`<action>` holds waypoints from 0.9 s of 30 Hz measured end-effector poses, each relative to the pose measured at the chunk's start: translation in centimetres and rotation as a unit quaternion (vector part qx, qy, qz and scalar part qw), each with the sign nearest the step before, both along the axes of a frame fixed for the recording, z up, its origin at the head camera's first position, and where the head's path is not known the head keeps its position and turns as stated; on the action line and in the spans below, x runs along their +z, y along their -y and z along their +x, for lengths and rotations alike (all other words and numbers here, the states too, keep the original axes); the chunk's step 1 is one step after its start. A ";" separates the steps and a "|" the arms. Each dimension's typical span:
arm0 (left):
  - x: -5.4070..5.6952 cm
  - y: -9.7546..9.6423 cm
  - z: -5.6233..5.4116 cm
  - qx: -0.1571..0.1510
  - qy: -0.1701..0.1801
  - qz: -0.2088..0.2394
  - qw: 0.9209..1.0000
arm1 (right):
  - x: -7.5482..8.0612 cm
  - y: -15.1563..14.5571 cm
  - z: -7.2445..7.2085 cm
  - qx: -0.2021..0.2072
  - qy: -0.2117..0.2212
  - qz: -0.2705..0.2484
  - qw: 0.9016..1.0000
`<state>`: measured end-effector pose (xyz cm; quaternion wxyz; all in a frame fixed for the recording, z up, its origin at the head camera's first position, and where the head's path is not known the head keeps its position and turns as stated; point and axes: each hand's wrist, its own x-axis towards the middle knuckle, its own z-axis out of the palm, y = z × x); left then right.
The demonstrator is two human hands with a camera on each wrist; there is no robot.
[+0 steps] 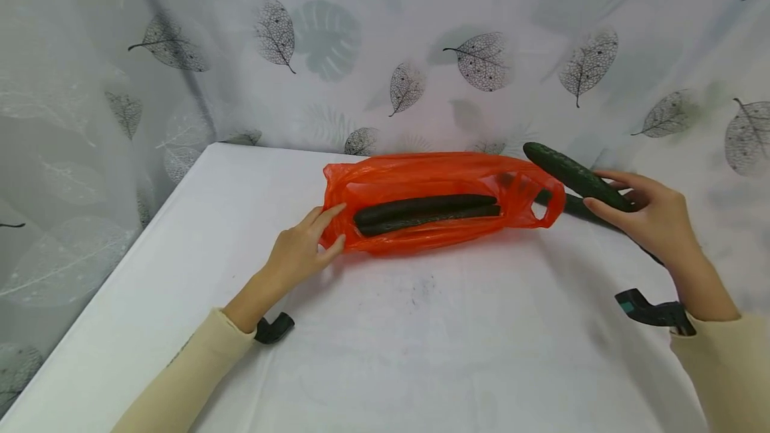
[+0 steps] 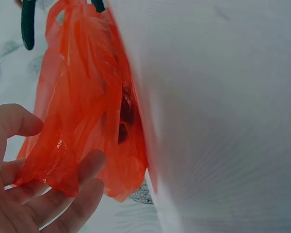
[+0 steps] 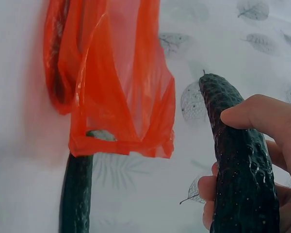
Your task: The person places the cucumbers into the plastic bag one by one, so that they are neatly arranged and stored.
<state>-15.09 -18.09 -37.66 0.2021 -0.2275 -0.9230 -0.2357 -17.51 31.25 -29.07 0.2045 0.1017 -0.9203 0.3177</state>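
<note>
Head view: red plastic bag (image 1: 421, 174) lies lengthwise on the white bench (image 1: 391, 359), handle end to R; all locations below ref. the bag. Contents: 2 dk. green cucumbers, seen thru the plastic, lying side by side along the bag's length: rear cuke (image 1: 421, 206) and front cuke (image 1: 430, 222).

L hand (image 1: 303, 249) at bag's L end, touching it; fingers spread and relaxed, thumb well apart from them. L wrist view agrees: end of bag sits betw. thumb and fingers, no tight grip obs.

R hand (image 1: 658, 216) to R of bag, raised above bench; fingers and thumb wrapped firmly round 1 held cucumber (image 1: 574, 174). Item is tilted, free tip up and toward bag, just above/behind handle end. R wrist view confirms thumb across top, fingers beneath.

1 loose cucumber (image 1: 582, 209) on bench at bag's R end, partly hidden by R hand; its tip shows thru gap of handle loop (image 1: 557, 208). Cannot tell if tip lies inside or under bag.

Misc.: dk. smudges (image 1: 423, 289) on bench in front of bag; leaf-print sheeting (image 1: 385, 32) hangs behind bag. Lt. sleeves, dk. wrist-worn pcs. on both arms.
</note>
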 end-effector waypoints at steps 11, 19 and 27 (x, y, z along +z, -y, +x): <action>-0.1 0.0 0.0 0.001 0.002 -0.001 1.000 | -0.2 2.3 -0.3 0.047 0.000 -0.007 0.999; -0.2 0.1 0.0 0.002 -0.002 0.000 1.000 | -0.3 3.8 -0.7 0.102 -0.005 -0.006 0.995; -0.1 0.1 0.0 0.003 0.002 0.000 1.000 | -0.7 5.1 -1.1 0.138 -0.004 0.021 0.990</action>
